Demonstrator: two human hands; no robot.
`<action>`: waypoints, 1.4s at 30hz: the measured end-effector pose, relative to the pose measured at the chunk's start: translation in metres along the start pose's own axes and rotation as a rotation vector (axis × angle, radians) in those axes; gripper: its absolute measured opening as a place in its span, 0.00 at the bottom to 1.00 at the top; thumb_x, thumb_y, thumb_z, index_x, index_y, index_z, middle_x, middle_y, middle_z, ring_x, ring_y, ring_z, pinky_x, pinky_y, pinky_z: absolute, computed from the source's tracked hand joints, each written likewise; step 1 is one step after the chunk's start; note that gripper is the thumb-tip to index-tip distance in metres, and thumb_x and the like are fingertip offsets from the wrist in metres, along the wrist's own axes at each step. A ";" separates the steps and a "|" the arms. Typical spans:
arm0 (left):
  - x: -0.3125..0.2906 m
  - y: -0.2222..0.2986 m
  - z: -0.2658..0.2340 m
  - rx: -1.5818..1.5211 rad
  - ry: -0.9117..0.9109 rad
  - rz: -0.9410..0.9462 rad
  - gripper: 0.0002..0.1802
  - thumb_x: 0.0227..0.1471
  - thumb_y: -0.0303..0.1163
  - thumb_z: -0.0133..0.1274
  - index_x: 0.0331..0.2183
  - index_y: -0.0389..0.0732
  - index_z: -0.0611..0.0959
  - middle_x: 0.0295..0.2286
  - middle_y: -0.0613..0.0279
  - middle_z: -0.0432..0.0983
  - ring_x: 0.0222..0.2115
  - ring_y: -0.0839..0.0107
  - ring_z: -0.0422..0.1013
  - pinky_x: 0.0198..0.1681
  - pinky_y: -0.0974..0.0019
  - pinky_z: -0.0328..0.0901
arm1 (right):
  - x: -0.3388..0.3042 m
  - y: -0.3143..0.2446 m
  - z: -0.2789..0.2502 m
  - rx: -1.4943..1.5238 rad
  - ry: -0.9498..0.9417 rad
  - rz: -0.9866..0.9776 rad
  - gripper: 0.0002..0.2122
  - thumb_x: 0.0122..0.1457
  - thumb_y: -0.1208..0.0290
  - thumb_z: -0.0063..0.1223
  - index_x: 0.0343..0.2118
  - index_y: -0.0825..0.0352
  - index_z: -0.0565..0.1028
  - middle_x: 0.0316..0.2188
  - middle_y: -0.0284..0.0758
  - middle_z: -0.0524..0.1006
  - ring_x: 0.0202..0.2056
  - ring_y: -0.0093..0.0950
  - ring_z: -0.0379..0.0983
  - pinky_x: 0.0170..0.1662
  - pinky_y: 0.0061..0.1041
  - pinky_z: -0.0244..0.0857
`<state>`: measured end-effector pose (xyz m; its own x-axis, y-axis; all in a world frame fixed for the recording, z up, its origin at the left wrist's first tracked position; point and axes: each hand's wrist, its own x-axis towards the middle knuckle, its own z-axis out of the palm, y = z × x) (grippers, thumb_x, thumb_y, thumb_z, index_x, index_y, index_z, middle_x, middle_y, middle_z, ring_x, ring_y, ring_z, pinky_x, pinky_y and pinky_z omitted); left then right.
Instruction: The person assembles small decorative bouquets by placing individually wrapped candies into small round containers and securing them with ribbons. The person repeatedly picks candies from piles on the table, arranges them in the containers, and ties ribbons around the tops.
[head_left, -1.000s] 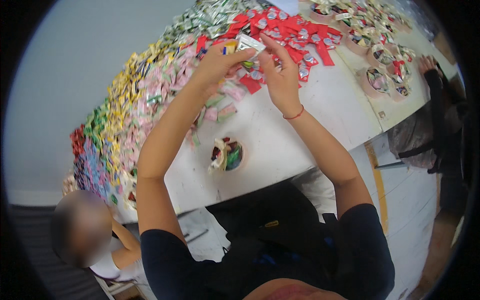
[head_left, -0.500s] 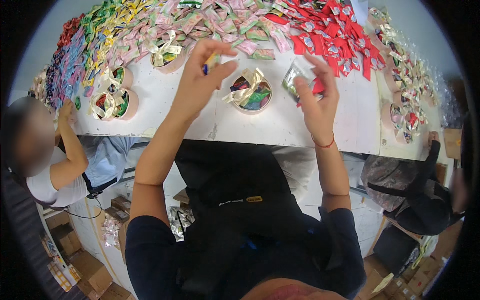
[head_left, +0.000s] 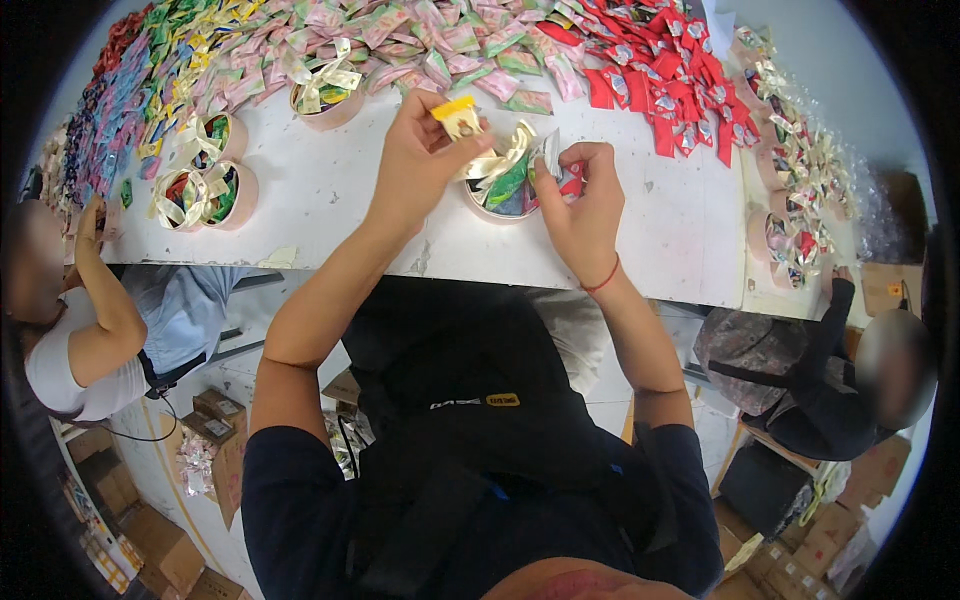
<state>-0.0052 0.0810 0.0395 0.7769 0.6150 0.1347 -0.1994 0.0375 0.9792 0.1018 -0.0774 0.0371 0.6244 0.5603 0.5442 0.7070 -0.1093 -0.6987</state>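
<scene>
A yellow-and-cream wrapped sweet [head_left: 459,117] is pinched between the thumb and fingers of my left hand [head_left: 420,150], just above the left rim of a round pink box [head_left: 495,214]. Green, dark and other wrapped sweets fill this box, and a cream ribbon bow [head_left: 508,160] sits over it. At the box's right rim, my right hand [head_left: 583,200] is closed on a silvery-white sweet packet [head_left: 552,153]. A red packet [head_left: 572,186] shows by the same fingers, partly hidden.
Heaps of pink sweets [head_left: 430,45] and red sweets [head_left: 660,80] cover the table's far side. Ribboned boxes stand at left [head_left: 232,200], behind my left hand [head_left: 330,105], and on the right [head_left: 775,240]. One person [head_left: 100,330] works at left, another [head_left: 835,370] at right.
My right hand has moved left with its packets, from beside the box to its right rim. My left hand has come closer to the box, its yellow sweet now in plainer sight.
</scene>
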 end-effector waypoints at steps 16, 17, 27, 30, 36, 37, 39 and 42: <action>0.004 -0.003 -0.002 0.173 0.197 0.278 0.17 0.45 0.26 0.66 0.27 0.37 0.71 0.30 0.60 0.72 0.30 0.78 0.72 0.30 0.73 0.70 | 0.013 -0.005 -0.039 -0.125 -0.441 -0.193 0.14 0.47 0.70 0.66 0.36 0.64 0.75 0.33 0.36 0.77 0.34 0.36 0.72 0.33 0.30 0.68; 0.001 0.000 -0.002 0.246 0.203 0.301 0.17 0.45 0.26 0.66 0.27 0.37 0.71 0.30 0.60 0.72 0.29 0.78 0.71 0.30 0.74 0.70 | 0.014 -0.004 -0.038 -0.144 -0.450 -0.206 0.14 0.47 0.70 0.66 0.36 0.64 0.74 0.32 0.36 0.76 0.34 0.35 0.72 0.33 0.31 0.68; -0.020 0.011 0.001 0.394 -0.016 0.260 0.09 0.50 0.21 0.59 0.28 0.36 0.73 0.34 0.59 0.73 0.32 0.76 0.71 0.35 0.71 0.70 | 0.008 0.001 -0.020 -0.218 -0.373 -0.236 0.12 0.46 0.70 0.65 0.31 0.63 0.71 0.27 0.34 0.71 0.32 0.34 0.71 0.27 0.32 0.66; -0.013 0.017 -0.009 0.641 -0.040 0.351 0.08 0.48 0.21 0.58 0.27 0.36 0.73 0.31 0.58 0.73 0.29 0.71 0.72 0.31 0.70 0.69 | 0.005 0.003 -0.019 -0.204 -0.375 -0.212 0.12 0.45 0.70 0.65 0.30 0.63 0.71 0.27 0.33 0.71 0.31 0.33 0.71 0.26 0.32 0.65; -0.022 0.028 0.005 1.010 -0.041 0.625 0.14 0.37 0.21 0.58 0.30 0.43 0.73 0.27 0.64 0.67 0.25 0.64 0.70 0.22 0.63 0.65 | 0.001 0.005 -0.019 -0.216 -0.343 -0.223 0.13 0.44 0.70 0.66 0.30 0.62 0.72 0.27 0.33 0.70 0.30 0.33 0.71 0.24 0.30 0.65; -0.020 0.028 0.005 0.985 -0.045 0.606 0.14 0.37 0.21 0.58 0.30 0.43 0.73 0.27 0.64 0.67 0.25 0.64 0.70 0.22 0.64 0.65 | 0.001 0.006 -0.019 -0.202 -0.327 -0.235 0.13 0.43 0.71 0.66 0.30 0.62 0.72 0.28 0.34 0.70 0.29 0.32 0.71 0.25 0.30 0.65; -0.017 0.027 0.004 0.935 -0.058 0.566 0.14 0.37 0.21 0.58 0.29 0.44 0.73 0.27 0.64 0.67 0.25 0.64 0.70 0.22 0.64 0.65 | 0.000 0.007 -0.017 -0.152 -0.296 -0.211 0.13 0.43 0.72 0.67 0.30 0.62 0.73 0.29 0.34 0.70 0.28 0.31 0.70 0.25 0.28 0.65; -0.004 0.022 -0.001 0.688 -0.139 0.242 0.12 0.40 0.21 0.60 0.26 0.39 0.73 0.26 0.59 0.69 0.25 0.60 0.72 0.26 0.64 0.66 | 0.000 0.006 -0.015 -0.052 -0.267 -0.140 0.12 0.42 0.75 0.67 0.29 0.64 0.73 0.30 0.35 0.69 0.26 0.30 0.69 0.25 0.27 0.65</action>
<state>-0.0136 0.0804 0.0599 0.8365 0.4359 0.3321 0.0088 -0.6165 0.7873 0.1112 -0.0906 0.0395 0.4149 0.7683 0.4875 0.8005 -0.0535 -0.5969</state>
